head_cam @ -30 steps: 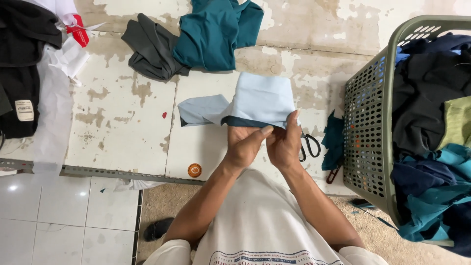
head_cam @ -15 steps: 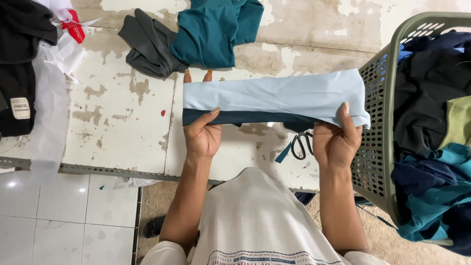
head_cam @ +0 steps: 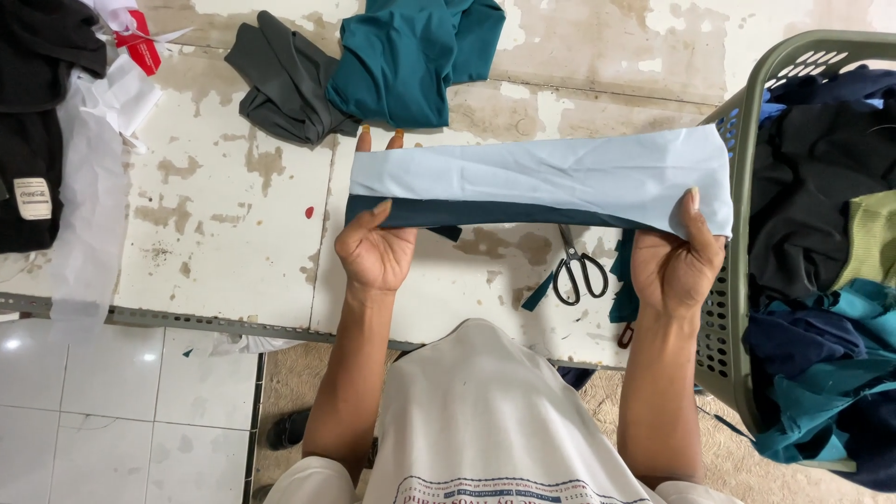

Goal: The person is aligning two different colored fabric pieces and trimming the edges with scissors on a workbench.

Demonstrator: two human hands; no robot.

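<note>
Left hand (head_cam: pixel 375 252) and right hand (head_cam: pixel 674 266) stretched apart above the table (head_cam: pixel 224 233), fingers closed on the 2 ends of a light blue cloth (head_cam: pixel 541 177), thumbs over the near side, left fingertips poking out past the far edge. Cloth held taut and flat, a dark teal strip (head_cam: pixel 485 214) showing along its near edge, right end just beside the basket (head_cam: pixel 737 177) rim. Scissors (head_cam: pixel 577 269) lying on the table below the cloth, between the hands, closed, handles toward the near edge. Grey garment (head_cam: pixel 280 79) and teal garment (head_cam: pixel 411 56) bunched at the far edge, touching. Black clothes (head_cam: pixel 33 103) and white scraps (head_cam: pixel 103 93) at the far left corner. Basket at the right edge, heaped with dark, teal and green clothes.
</note>
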